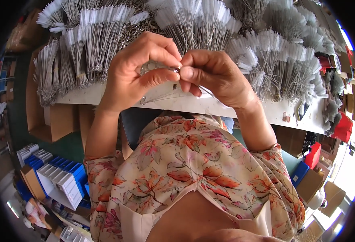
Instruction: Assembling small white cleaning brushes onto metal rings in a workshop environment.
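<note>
My left hand (139, 68) and my right hand (211, 74) meet fingertip to fingertip above the front edge of a white table (234, 109). Between them is a small metal ring (153, 65), pinched by my left thumb and fingers. My right thumb and forefinger pinch a thin wire piece at the ring's right side. Thin wire stems (161, 96) hang below my hands. Behind my hands lie many bundles of white bristle brushes on twisted wire (92, 44).
More brush bundles (290, 64) cover the table's right part. A brown cardboard box (56, 121) stands at the left under the table. Blue and white small boxes (62, 175) are stacked on the floor at lower left. Red boxes (342, 127) sit at the right.
</note>
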Tool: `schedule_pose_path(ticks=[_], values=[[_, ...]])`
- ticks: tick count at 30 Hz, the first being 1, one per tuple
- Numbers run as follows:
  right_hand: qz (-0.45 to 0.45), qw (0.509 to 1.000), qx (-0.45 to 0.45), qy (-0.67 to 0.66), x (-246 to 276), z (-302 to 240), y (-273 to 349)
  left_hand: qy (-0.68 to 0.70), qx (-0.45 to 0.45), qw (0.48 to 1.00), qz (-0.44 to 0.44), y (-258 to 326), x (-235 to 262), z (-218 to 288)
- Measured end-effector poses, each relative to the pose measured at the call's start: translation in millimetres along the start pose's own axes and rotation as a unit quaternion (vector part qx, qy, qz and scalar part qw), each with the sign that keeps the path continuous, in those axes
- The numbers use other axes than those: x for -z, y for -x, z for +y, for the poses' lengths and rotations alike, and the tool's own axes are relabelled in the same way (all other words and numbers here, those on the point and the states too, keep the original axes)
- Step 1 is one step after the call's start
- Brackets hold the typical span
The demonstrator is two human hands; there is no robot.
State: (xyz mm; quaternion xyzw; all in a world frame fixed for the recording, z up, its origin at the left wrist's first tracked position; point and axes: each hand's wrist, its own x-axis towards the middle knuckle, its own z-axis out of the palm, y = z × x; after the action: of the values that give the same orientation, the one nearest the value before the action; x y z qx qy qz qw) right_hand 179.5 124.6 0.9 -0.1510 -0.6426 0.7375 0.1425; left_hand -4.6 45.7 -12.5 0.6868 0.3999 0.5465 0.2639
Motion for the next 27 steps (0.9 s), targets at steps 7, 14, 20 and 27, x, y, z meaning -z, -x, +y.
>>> schedule_pose_path(ticks=[7,14,20,27], values=[[-0.073,0.970,-0.230,0.036,16.0,21.5,40.2,-0.078,-0.010,0.996,-0.044,40.7,-37.2,7.3],[0.108,0.736,-0.225,0.629,49.7,76.2,109.8,-0.284,0.395,0.871,0.076,124.7,-5.9,-7.3],[0.103,0.911,0.077,0.393,-9.5,68.1,41.3,-0.304,0.287,0.902,0.104,130.6,-28.8,-17.0],[0.038,0.917,0.190,0.348,-39.4,64.6,-18.7,0.004,0.235,0.953,0.193,72.2,-3.1,11.8]])
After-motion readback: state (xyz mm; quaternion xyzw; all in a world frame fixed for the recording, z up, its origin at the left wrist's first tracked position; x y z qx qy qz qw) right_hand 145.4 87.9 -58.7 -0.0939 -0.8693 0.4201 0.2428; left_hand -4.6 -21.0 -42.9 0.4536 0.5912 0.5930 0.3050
